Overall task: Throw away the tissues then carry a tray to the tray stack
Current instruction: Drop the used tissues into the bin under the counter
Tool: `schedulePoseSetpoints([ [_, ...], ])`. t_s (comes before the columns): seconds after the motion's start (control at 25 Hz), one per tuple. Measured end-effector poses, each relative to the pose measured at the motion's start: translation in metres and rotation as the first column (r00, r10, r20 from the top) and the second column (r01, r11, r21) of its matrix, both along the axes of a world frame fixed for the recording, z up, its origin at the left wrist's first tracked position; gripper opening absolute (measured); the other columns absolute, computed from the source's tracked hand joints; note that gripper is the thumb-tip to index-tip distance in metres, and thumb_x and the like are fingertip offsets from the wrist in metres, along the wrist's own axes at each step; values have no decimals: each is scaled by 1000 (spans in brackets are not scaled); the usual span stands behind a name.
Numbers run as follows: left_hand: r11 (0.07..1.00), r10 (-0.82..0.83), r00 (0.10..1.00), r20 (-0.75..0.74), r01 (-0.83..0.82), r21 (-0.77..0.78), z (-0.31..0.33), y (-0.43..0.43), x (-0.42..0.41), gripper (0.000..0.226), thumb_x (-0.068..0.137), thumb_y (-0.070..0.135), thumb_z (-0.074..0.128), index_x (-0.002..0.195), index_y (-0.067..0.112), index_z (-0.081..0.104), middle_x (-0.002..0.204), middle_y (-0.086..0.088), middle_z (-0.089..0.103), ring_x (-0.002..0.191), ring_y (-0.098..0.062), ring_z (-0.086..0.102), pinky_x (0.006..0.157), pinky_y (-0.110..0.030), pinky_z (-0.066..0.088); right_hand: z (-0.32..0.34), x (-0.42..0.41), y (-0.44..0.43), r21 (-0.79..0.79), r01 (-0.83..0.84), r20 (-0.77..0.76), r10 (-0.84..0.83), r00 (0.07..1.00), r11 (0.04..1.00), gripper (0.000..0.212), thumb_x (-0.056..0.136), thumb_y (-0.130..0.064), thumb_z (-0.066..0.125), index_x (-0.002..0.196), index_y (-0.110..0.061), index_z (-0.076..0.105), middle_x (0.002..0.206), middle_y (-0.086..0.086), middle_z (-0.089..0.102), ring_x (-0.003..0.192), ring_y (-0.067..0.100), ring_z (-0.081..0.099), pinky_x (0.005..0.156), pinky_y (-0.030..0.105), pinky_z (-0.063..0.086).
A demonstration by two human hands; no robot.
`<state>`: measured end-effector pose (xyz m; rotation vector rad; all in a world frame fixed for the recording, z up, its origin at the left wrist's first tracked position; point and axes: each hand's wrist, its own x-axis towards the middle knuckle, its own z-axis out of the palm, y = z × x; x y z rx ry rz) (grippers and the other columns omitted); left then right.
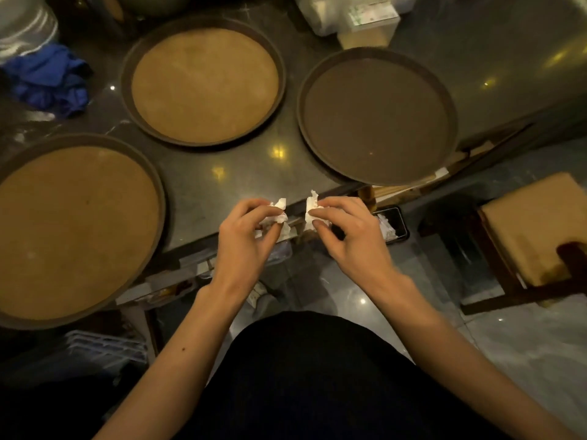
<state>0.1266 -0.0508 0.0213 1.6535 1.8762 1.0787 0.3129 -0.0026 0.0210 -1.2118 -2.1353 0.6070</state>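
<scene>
Left hand [246, 235] and right hand [347, 231] pinch crumpled white tissues [279, 211].

Both forearms bare all the way up, no sleeves, no watch, no rings on the left hand [244, 236] or the right hand [352, 230]. One small dark mole on the left forearm, well behind the hand. Below the hands, a plain black garment [314, 382], no print or logo visible in this dim light.
</scene>
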Motion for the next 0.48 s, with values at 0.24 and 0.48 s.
schedulePoseSetpoints([
  [0.24,994,-109,994,-29,108,-22,-6,-33,139,17,83,15,73,100,17,73,110,-1,62,100,-10,60,82,-33,55,-7,145,-64,26,156,-49,-155,987,987,17,83,-6,73,100,-7,75,106,11,68,100,26,61,83,32,50],
  [0.48,948,-318,941,-113,314,-48,4,-67,264,17,83,15,72,100,18,73,112,-1,63,100,-11,60,81,-24,52,-21,278,-128,-4,388,-63,-388,920,922,14,84,-8,72,97,-10,76,103,9,70,98,25,62,84,25,46],
])
